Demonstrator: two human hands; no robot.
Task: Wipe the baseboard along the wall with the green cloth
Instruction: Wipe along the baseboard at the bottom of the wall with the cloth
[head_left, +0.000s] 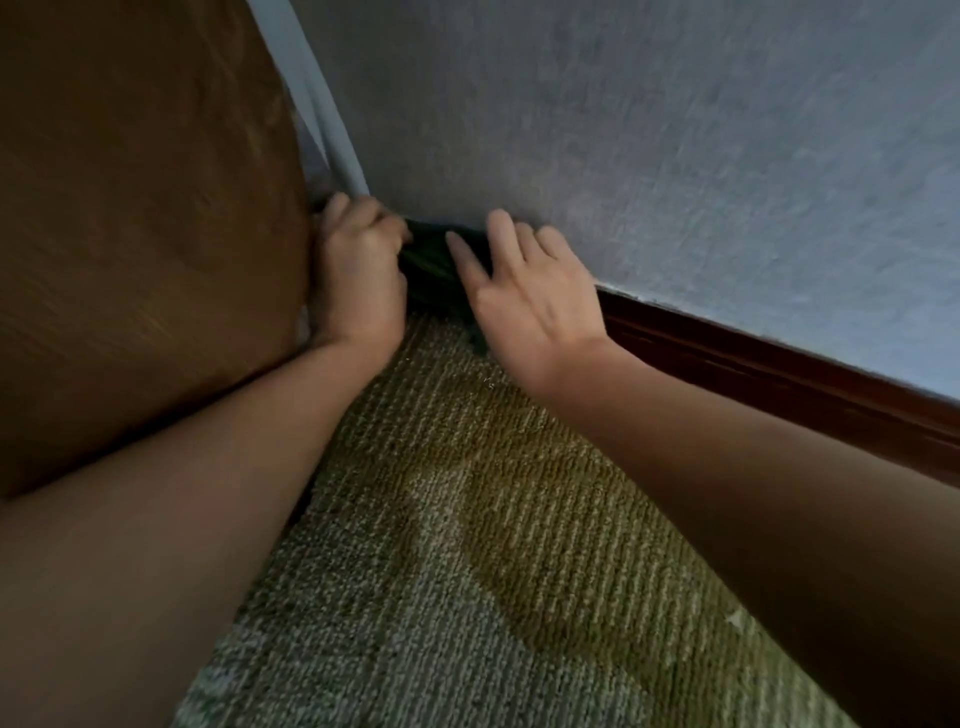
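Cloth, green (431, 262), bunched in corner against baseboard (779, 374); soft, light, limp; pinched in curled left hand (358, 265); right hand (530, 296) straight-fingered over it; best held wadded, pressed flat.

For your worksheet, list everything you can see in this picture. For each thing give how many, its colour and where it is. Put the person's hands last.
green cloth: one, dark green, bunched at the foot of the wall between the hands
baseboard: one, dark red-brown, along the wall's bottom edge, right of the hands
wall: one, pale blue-grey, textured, upper right
carpet: one, olive green with paler patches, the floor
brown furniture: one, brown, upholstered, at left beside the left hand
pale cables: seemingly two, whitish, running down the wall to the corner
left hand: one, fingers curled, gripping the cloth's left end
right hand: one, fingers straight, at the cloth's right side
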